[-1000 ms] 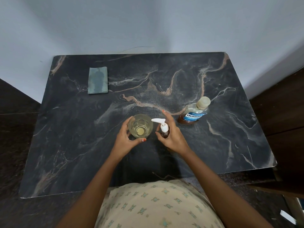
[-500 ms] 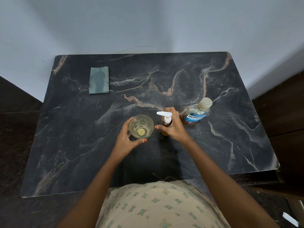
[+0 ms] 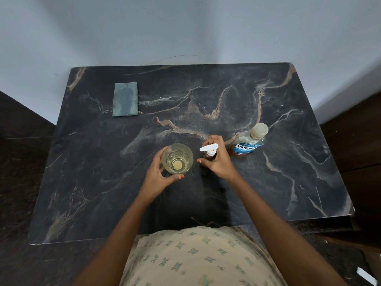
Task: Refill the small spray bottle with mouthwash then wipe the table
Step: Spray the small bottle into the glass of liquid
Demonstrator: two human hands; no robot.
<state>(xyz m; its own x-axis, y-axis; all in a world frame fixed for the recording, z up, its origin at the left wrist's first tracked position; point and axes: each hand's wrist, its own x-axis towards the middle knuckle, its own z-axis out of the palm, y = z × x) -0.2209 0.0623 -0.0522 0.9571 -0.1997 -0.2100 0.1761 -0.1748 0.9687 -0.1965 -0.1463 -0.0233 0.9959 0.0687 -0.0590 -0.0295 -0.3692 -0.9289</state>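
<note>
A small brown spray bottle (image 3: pixel 210 154) with a white pump top stands upright near the middle of the dark marble table (image 3: pixel 82 182). My right hand (image 3: pixel 219 162) grips its body, fingers curled round it. Just left of it is a clear glass (image 3: pixel 177 158) holding a little pale liquid; my left hand (image 3: pixel 157 174) holds it from the near left side. A capped mouthwash bottle (image 3: pixel 249 143) with a blue label stands to the right of the spray bottle. A folded grey-green cloth (image 3: pixel 125 99) lies at the table's far left.
The table stands against a pale wall corner. Dark floor lies to its left and dark wooden furniture (image 3: pixel 362 141) to its right. My patterned clothing fills the bottom of the view.
My right hand has carried the spray bottle a little away from me, towards the mouthwash bottle. My left hand has stayed on the glass.
</note>
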